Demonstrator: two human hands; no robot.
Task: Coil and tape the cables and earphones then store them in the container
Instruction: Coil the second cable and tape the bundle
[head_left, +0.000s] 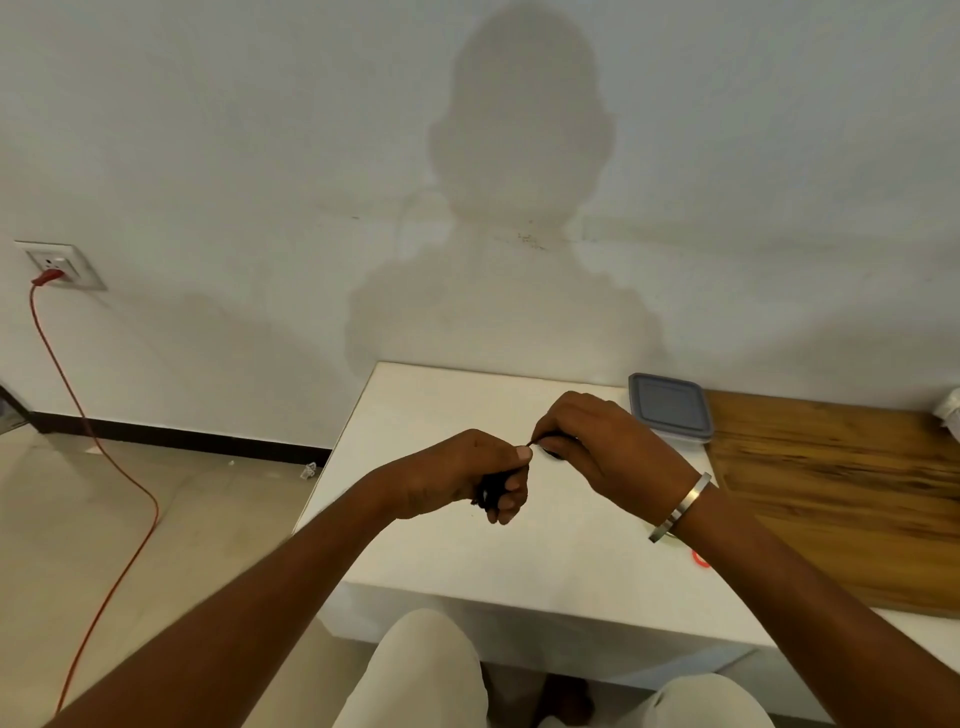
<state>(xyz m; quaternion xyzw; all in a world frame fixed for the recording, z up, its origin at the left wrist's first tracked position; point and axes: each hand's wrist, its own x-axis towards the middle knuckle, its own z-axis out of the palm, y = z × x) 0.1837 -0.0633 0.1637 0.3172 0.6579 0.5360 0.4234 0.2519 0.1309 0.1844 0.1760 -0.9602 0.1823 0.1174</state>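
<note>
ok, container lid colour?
Grey-blue lid on a clear container, seen in the head view.

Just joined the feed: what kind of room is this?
Probably a plain home or office room: a white table against a bare wall, a wall socket with an orange cord, tiled floor.

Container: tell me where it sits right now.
In the head view the lidded container sits at the white table's far right edge, against the wooden board, just beyond the right hand.

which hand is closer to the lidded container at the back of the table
Right. The right hand is just in front and left of the container, nearly overlapping it in view; the left hand, gripping the black cable, sits further left.
</note>
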